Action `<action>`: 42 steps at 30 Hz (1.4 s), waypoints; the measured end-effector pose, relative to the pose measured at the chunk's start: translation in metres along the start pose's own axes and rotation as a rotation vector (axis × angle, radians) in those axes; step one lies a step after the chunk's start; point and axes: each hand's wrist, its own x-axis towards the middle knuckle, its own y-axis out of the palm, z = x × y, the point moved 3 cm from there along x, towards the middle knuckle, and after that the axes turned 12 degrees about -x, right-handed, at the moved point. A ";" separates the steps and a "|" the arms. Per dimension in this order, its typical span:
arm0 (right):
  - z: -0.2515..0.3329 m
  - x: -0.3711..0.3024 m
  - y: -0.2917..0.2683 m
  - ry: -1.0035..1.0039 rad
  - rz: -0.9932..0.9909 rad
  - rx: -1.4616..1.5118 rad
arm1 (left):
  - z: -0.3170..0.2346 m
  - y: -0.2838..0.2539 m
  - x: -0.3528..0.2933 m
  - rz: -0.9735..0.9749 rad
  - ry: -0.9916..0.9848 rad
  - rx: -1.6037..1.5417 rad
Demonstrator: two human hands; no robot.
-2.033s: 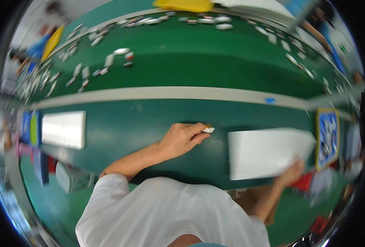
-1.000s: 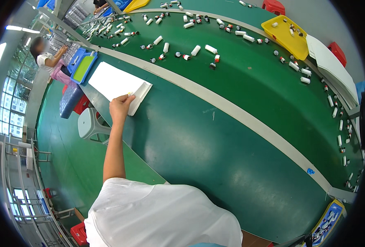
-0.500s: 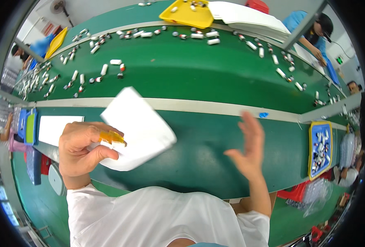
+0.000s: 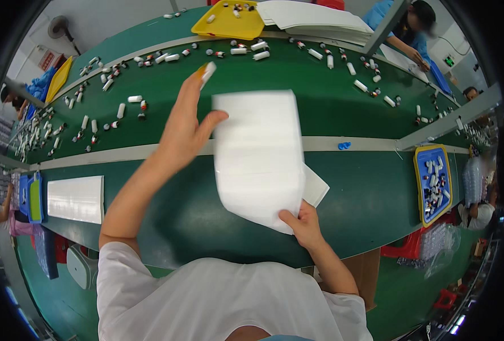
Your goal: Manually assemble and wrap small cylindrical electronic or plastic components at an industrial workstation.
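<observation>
My left hand is raised at the far side of the bench, its thumb apart from the fingers near the upper left corner of a white sheet. A small amber-and-white piece shows at its fingertips; its kind is unclear and the grip is partly hidden. My right hand pinches the sheet's lower right corner between thumb and fingers. The sheet stands tilted above the green bench, slightly blurred. Behind its right edge, a corner of another white flat piece sticks out.
A white panel lies on the bench at left. On the right stands a blue-and-yellow tray of small white cylinders. Many similar cylinders lie on the green surface beyond the ledge. A yellow tray and stacked white sheets sit farther back; co-workers are at both sides.
My left hand has moved up and away, carrying the amber-and-white piece. My right hand, open before, now grips the white sheet, which has shifted right and turned upright.
</observation>
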 end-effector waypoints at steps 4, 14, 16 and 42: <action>-0.015 -0.026 -0.024 -0.124 -0.155 0.252 | 0.002 0.047 -0.053 0.079 -0.196 -0.324; -0.027 -0.061 -0.022 0.253 -0.258 -0.091 | -0.027 0.125 -0.113 0.434 -0.521 -0.442; -0.025 -0.056 -0.025 0.227 -0.225 -0.166 | -0.029 0.133 -0.115 0.437 -0.460 -0.374; 0.038 0.001 -0.076 0.003 -0.159 -1.120 | -0.055 0.210 -0.105 0.470 -0.030 0.190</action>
